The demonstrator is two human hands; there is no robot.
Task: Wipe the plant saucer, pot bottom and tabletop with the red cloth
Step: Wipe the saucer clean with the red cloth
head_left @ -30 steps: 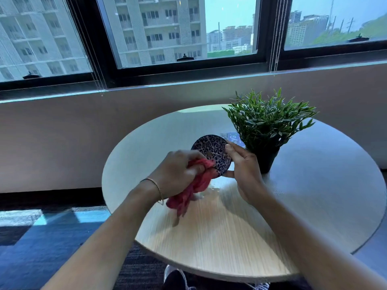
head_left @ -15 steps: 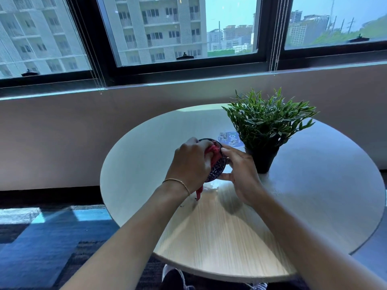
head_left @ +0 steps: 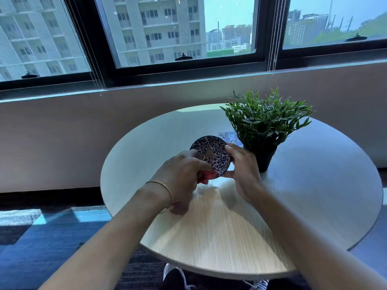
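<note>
My right hand (head_left: 244,171) holds the round patterned saucer (head_left: 211,154) tilted up above the table, fingers on its right edge. My left hand (head_left: 182,174) is closed on the red cloth (head_left: 206,177) and presses it against the saucer's lower left rim; most of the cloth is hidden under my fingers. The green plant in its black pot (head_left: 264,159) stands on the round wooden tabletop (head_left: 209,237), just right of the saucer.
A blue and white card (head_left: 228,136) lies on the table behind the saucer, partly under the leaves. A low wall and windows run behind the table. Blue carpet lies to the left, and my shoes show below the table's front edge.
My left hand with the cloth slid from the top of the saucer down to its lower left, uncovering the patterned face. The right hand kept its hold.
</note>
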